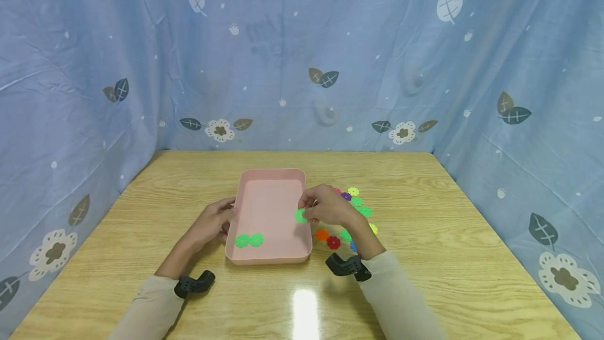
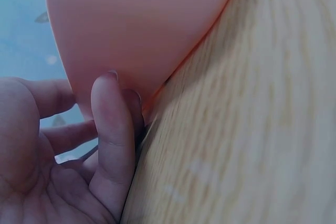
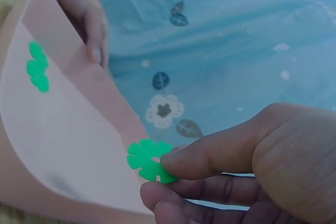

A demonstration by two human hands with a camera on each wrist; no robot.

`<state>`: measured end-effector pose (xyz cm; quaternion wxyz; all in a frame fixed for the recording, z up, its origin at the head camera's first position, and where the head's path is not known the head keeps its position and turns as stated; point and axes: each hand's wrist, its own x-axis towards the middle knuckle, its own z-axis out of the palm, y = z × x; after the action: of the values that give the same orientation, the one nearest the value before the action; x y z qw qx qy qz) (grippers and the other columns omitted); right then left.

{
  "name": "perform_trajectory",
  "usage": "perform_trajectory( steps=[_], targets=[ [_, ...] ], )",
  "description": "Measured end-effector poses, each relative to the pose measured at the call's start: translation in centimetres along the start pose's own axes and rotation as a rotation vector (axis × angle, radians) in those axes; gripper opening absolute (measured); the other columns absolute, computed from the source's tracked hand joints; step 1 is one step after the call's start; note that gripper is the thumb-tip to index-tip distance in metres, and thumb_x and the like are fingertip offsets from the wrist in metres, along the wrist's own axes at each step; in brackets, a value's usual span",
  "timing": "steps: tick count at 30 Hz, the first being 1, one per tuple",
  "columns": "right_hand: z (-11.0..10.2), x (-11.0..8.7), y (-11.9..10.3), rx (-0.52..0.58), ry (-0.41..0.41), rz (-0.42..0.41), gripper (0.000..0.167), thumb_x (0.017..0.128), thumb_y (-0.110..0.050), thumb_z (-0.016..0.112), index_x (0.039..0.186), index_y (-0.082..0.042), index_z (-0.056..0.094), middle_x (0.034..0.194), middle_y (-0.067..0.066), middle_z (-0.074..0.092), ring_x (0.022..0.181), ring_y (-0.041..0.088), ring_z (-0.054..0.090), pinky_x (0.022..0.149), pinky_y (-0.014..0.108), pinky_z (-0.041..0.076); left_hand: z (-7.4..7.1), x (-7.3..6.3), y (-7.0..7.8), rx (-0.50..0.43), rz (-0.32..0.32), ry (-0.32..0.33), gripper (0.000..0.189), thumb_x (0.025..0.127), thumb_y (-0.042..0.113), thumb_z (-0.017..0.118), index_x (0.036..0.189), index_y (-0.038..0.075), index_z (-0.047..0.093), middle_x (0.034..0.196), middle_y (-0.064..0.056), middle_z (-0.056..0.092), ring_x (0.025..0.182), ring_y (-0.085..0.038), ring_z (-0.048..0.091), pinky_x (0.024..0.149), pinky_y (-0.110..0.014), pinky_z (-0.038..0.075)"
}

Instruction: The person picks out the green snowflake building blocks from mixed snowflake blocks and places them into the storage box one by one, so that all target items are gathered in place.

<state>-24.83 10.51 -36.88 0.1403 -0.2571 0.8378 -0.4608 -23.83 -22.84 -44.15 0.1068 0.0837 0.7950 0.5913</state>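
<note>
A shallow pink tray (image 1: 271,198) lies on the wooden table between the two hands. My left hand (image 1: 214,222) rests against the outside of its left wall, and in the left wrist view its fingertips (image 2: 107,90) touch the pink surface low down near the tabletop. Over the tray's right rim, my right hand (image 1: 327,206) pinches a green flower-shaped disc (image 3: 149,156) between thumb and fingers. The disc has notched petals and a small hole at its centre. Two joined green discs (image 1: 249,240) lie inside the tray at its near left corner.
Right of the tray lie several loose discs, among them an orange one (image 1: 322,234), a dark red one (image 1: 333,242) and a yellow one (image 1: 353,191); the right forearm partly covers the group. A blue patterned curtain (image 1: 292,56) encloses the table (image 1: 448,256) at the back and sides.
</note>
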Motion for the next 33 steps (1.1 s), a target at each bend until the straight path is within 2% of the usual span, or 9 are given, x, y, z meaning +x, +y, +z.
perform_trajectory(
  steps=[4, 10, 14, 19, 23, 29, 33],
  targets=[
    [1.1, 0.6, -0.3, -0.022, -0.001, -0.002, 0.005, 0.090, 0.003, 0.067, 0.092, 0.000, 0.069, 0.079, 0.008, 0.063, 0.068, 0.034, 0.068, 0.062, 0.042, 0.060, 0.0, -0.1, 0.1, -0.004, 0.001, -0.004, 0.060, 0.109, 0.028, 0.048, 0.158, 0.001, 0.029, 0.126, -0.025, 0.055, 0.067, -0.022, 0.061, 0.053, -0.032, 0.057],
    [3.1, 1.4, -0.5, -0.054, -0.002, -0.043, 0.007, 0.090, 0.005, 0.066, 0.089, -0.002, 0.068, 0.075, 0.005, 0.064, 0.071, 0.035, 0.068, 0.056, 0.030, 0.055, 0.0, -0.1, 0.1, -0.014, -0.003, -0.007, 0.059, 0.109, 0.027, 0.047, 0.158, 0.000, 0.029, 0.129, -0.025, 0.052, 0.069, -0.024, 0.062, 0.053, -0.033, 0.057],
    [4.3, 1.8, -0.5, -0.089, 0.001, -0.086, 0.011, 0.087, 0.008, 0.065, 0.087, -0.002, 0.069, 0.072, 0.001, 0.065, 0.065, 0.021, 0.064, 0.056, 0.025, 0.050, 0.1, -0.1, 0.0, -0.025, -0.009, -0.008, 0.059, 0.109, 0.027, 0.047, 0.158, 0.000, 0.029, 0.132, -0.025, 0.051, 0.070, -0.024, 0.062, 0.054, -0.034, 0.057],
    [5.3, 2.1, -0.5, -0.134, 0.010, -0.103, 0.009, 0.087, 0.004, 0.068, 0.087, -0.004, 0.071, 0.073, -0.001, 0.064, 0.065, 0.011, 0.058, 0.060, 0.023, 0.049, 0.1, 0.0, -0.2, -0.007, -0.002, -0.001, 0.058, 0.109, 0.026, 0.047, 0.157, -0.001, 0.031, 0.132, -0.025, 0.051, 0.069, -0.023, 0.061, 0.053, -0.032, 0.056],
    [6.1, 2.4, -0.2, -0.164, 0.019, -0.086, 0.006, 0.089, 0.000, 0.071, 0.087, -0.005, 0.072, 0.074, -0.003, 0.065, 0.067, 0.010, 0.057, 0.060, 0.022, 0.050, 0.1, 0.0, -0.2, 0.002, 0.004, -0.001, 0.058, 0.109, 0.025, 0.047, 0.157, -0.001, 0.031, 0.130, -0.025, 0.051, 0.069, -0.022, 0.061, 0.053, -0.031, 0.056],
    [7.3, 2.8, 0.5, -0.241, 0.048, -0.052, 0.011, 0.089, -0.006, 0.075, 0.081, -0.012, 0.072, 0.073, -0.009, 0.065, 0.069, 0.007, 0.057, 0.059, 0.021, 0.050, 0.1, 0.0, -0.2, 0.002, 0.007, 0.004, 0.057, 0.109, 0.024, 0.047, 0.157, -0.002, 0.030, 0.128, -0.026, 0.053, 0.068, -0.022, 0.061, 0.053, -0.032, 0.056],
    [7.7, 2.9, 0.5, -0.331, 0.065, -0.031, 0.012, 0.088, -0.010, 0.077, 0.079, -0.017, 0.074, 0.072, -0.011, 0.066, 0.070, 0.007, 0.057, 0.061, 0.023, 0.049, 0.1, 0.0, -0.1, 0.010, 0.009, 0.007, 0.057, 0.108, 0.023, 0.046, 0.157, -0.002, 0.031, 0.129, -0.025, 0.053, 0.069, -0.022, 0.060, 0.053, -0.032, 0.057]
  ],
)
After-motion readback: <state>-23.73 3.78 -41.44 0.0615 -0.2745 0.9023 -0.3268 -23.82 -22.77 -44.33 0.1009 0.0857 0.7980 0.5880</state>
